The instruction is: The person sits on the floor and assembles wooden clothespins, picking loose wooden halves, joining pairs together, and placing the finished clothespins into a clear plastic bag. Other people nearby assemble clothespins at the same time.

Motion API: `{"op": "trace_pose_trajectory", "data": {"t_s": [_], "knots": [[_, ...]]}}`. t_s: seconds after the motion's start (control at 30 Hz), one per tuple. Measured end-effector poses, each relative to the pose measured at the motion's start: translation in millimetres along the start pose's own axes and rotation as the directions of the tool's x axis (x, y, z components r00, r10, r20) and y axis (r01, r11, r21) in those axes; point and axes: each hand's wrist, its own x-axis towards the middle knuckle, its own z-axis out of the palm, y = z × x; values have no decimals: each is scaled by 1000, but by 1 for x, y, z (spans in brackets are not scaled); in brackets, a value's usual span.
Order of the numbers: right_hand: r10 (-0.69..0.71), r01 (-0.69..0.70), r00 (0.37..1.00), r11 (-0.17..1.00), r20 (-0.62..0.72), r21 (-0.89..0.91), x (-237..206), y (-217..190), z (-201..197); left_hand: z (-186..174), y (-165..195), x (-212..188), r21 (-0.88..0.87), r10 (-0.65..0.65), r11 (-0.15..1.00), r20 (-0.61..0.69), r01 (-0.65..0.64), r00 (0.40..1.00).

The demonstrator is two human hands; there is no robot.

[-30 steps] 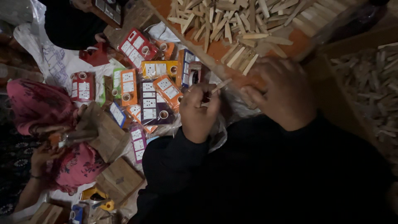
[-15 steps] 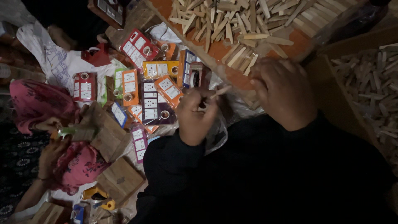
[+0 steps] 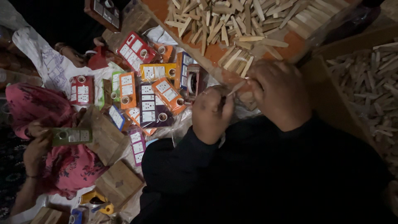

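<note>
An orange worktop (image 3: pixel 215 52) is lying under a heap of wooden sticks (image 3: pixel 232 20) in a dim room. The left hand (image 3: pixel 212 114) and right hand (image 3: pixel 278 93) are now sitting lower than before, both pinching one wooden stick (image 3: pixel 236 88) (thin, pale). Colourful cards (image 3: pixel 153 97), red, orange, yellow and purple, are spreading left of them.

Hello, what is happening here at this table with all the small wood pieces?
A person in dark sleeves holds a small wooden stick between both hands: the left hand grips it near one end, the right hand rests at the edge of an orange tray full of wooden sticks. Colourful printed cards lie spread to the left. A co-worker in pink holds a green card.
</note>
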Motion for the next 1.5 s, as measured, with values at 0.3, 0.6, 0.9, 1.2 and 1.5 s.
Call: {"op": "trace_pose_trajectory", "data": {"t_s": [0.3, 0.6, 0.9, 1.2, 1.5], "knots": [[-4, 5, 1000, 1000, -12, 9, 0, -3, -1, -1, 4, 0, -3, 59, 998, 39, -59, 997], [9, -8, 1000, 1000, 12, -9, 0, -5, -3, -9, -4, 4, 50, 117, 991, 178, -127, 977], [60, -59, 996, 998, 70, -19, 0, -1, 0, -14, -6, 23, 153, 145, 974, 150, -168, 978], [15, -14, 999, 1000, 51, -16, -1, 1, 2, -17, -19, 24, 96, 162, 979, 167, -179, 973], [3, -3, 1000, 1000, -1, 7, -3, -3, -1, -13, -11, 1, 216, 79, 972, 81, -95, 994]]}}
